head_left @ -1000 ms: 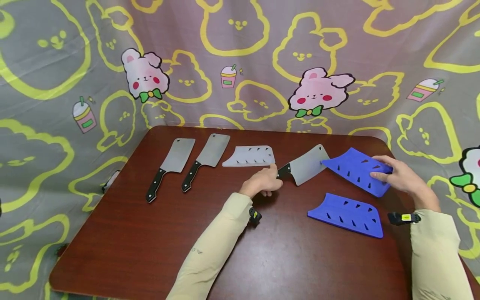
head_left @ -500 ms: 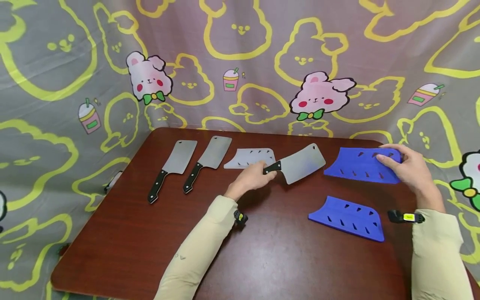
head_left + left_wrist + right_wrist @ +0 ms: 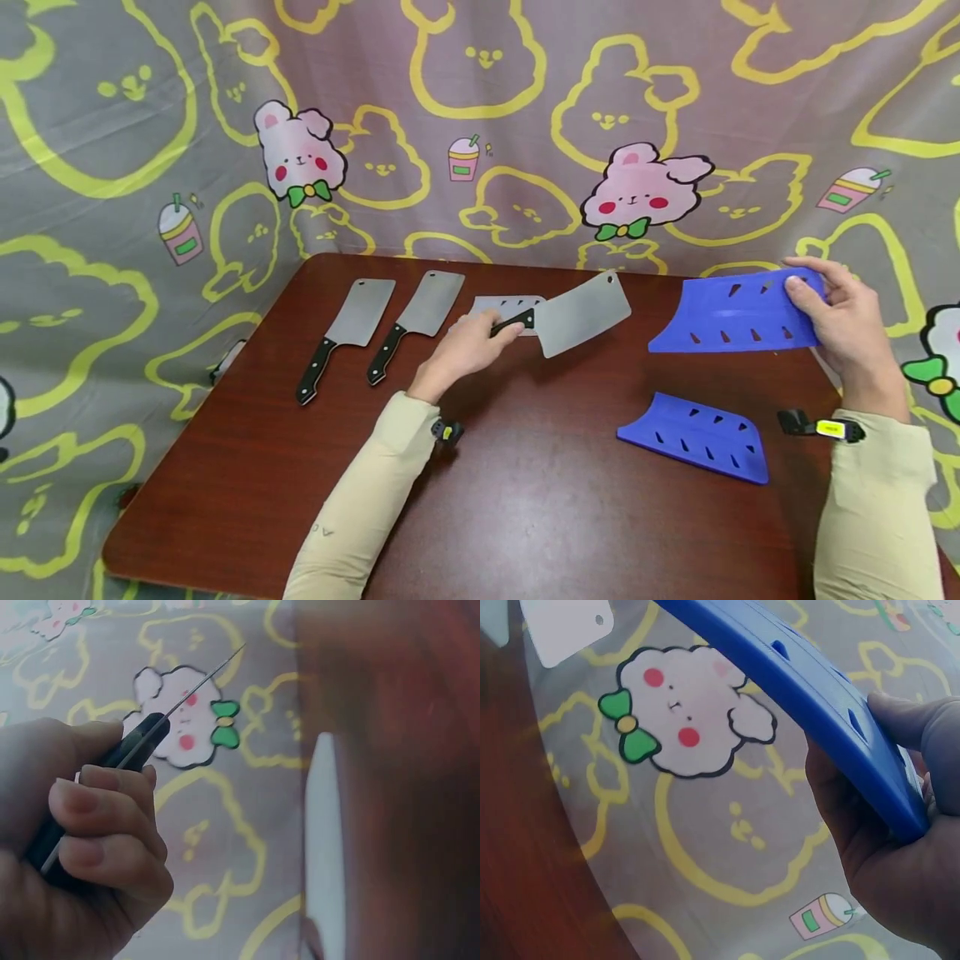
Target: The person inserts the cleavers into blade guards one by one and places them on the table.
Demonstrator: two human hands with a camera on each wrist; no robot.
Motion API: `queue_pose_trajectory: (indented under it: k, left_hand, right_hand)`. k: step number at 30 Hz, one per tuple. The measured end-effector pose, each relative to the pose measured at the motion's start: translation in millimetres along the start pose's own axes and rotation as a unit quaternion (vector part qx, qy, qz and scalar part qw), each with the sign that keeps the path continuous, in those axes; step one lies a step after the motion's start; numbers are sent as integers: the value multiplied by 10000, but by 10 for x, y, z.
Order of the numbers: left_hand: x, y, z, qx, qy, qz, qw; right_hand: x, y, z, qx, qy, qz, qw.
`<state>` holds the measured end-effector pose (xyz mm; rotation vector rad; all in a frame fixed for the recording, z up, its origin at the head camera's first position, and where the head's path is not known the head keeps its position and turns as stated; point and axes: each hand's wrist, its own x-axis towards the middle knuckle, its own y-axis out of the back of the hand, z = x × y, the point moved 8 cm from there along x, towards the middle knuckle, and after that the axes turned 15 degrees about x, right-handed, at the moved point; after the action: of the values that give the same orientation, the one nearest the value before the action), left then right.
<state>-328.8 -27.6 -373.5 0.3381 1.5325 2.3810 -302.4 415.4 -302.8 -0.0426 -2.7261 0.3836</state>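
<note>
My left hand (image 3: 467,343) grips the black handle of a cleaver (image 3: 585,317), its broad blade raised off the table and pointing right. In the left wrist view the fingers curl round that handle (image 3: 142,742) and the blade shows edge-on. My right hand (image 3: 851,321) pinches a blue slotted blade cover (image 3: 738,312) at its right end, thumb on the near face, held above the table. A gap separates the cleaver from this cover. Below it, a second blue blade cover (image 3: 693,437) lies flat. Behind the left hand a white blade cover (image 3: 506,307) is partly hidden.
Two more cleavers, a left one (image 3: 348,333) and one beside it (image 3: 420,321), lie at the table's left with black handles toward the front. The dark red wooden table (image 3: 525,517) meets a patterned curtain (image 3: 517,108) at the back and sides.
The left hand has taken the cleaver up off the table and moved it left. The right hand has lifted the blue blade cover, turned it more level, and shifted it slightly right.
</note>
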Motion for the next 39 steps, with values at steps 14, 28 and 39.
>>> queue_pose_trajectory:
  k: [14,28,39]
  left_hand:
    - [-252,526,-119,-715,-784,13,9944]
    - [-534,904,-218,-1391,-915,211,9858]
    - [-599,1010,-293,-1598,-997,292,9817]
  right_hand:
    - [-52,-186,-119,1124,382,128,9928]
    - [-126,-478,-337,1341,973,7,9862]
    - [-170,-598,-353,1710,1279,-28,9769]
